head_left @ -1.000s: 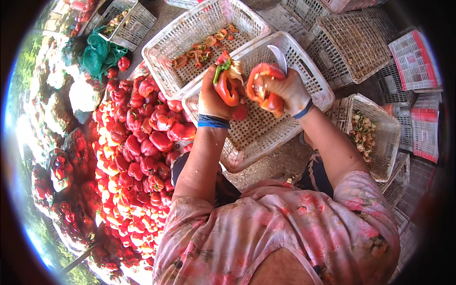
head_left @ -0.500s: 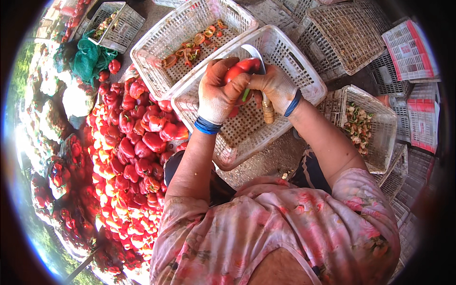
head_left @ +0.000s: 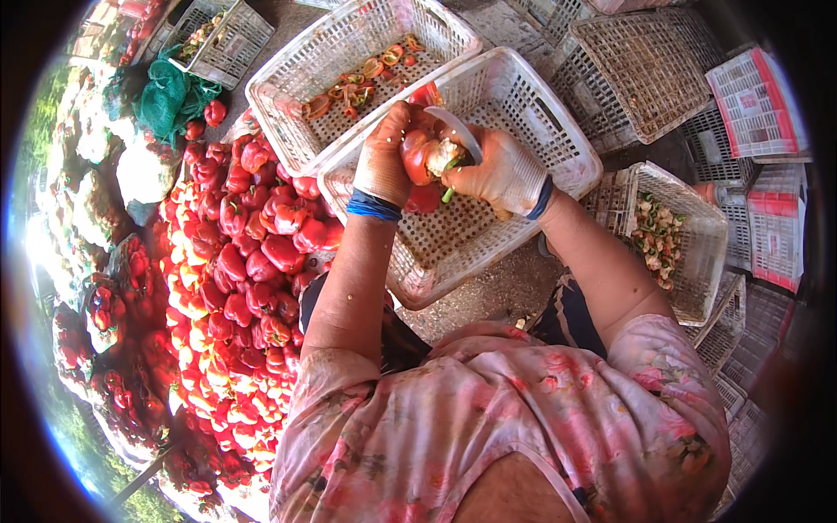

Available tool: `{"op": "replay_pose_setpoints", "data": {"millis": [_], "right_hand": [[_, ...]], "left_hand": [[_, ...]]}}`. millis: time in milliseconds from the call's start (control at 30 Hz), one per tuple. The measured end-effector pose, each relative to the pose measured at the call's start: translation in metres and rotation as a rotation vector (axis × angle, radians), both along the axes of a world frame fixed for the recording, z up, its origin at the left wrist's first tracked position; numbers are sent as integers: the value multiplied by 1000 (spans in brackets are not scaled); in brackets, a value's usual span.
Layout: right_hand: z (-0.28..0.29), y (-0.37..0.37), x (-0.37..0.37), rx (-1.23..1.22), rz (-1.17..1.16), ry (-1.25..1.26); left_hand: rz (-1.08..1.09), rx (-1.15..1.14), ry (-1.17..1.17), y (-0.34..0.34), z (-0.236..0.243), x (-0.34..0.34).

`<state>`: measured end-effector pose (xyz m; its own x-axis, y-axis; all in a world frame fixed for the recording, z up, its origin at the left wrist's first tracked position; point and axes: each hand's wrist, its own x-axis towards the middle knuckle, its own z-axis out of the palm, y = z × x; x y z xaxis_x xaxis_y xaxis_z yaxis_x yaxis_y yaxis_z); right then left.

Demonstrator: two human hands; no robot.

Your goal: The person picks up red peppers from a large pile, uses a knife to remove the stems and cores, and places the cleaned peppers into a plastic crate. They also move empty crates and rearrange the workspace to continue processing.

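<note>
My left hand (head_left: pixel 384 161), in a stained work glove with a blue band at the wrist, grips a red bell pepper (head_left: pixel 415 155). The gloved right hand (head_left: pixel 507 170) is closed on a knife; its curved blade (head_left: pixel 459 128) lies against the pepper's open end, and most of the handle is hidden. A pale seed core with a green stem (head_left: pixel 444 159) sticks out of the pepper beside my right thumb. Both hands are above a white plastic crate (head_left: pixel 551 122), and some red pepper shows in it below them.
Another white crate (head_left: pixel 370 39) holding pepper scraps adjoins on the far side. A large heap of red peppers (head_left: pixel 261 270) lies at left, near a green net (head_left: pixel 170 98). To the right stand a crate of pepper cores (head_left: pixel 697 235) and stacked crates (head_left: pixel 649 74).
The pepper has turned, and its pale core now shows at the opening. My hands are slightly farther apart, and the knife blade has swung down across the pepper's end.
</note>
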<state>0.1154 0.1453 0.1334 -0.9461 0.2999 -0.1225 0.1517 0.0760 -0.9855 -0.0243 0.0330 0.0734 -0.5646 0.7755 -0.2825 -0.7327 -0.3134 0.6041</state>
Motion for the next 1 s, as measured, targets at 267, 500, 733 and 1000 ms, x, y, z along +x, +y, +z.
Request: {"op": "replay_pose_setpoints", "data": {"millis": [267, 500, 733, 1000], "right_hand": [[-19, -2, 1, -543, -208, -80], [-3, 43, 47, 16, -505, -189], [-80, 195, 282, 432, -786, -799], [-114, 234, 367, 445, -1024, -1024]], "left_hand": [[-257, -314, 326, -7, 16, 16], [-242, -747, 1065, -64, 54, -18], [511, -1426, 683, -258, -81, -127], [368, -1626, 217, -432, -302, -165]]}}
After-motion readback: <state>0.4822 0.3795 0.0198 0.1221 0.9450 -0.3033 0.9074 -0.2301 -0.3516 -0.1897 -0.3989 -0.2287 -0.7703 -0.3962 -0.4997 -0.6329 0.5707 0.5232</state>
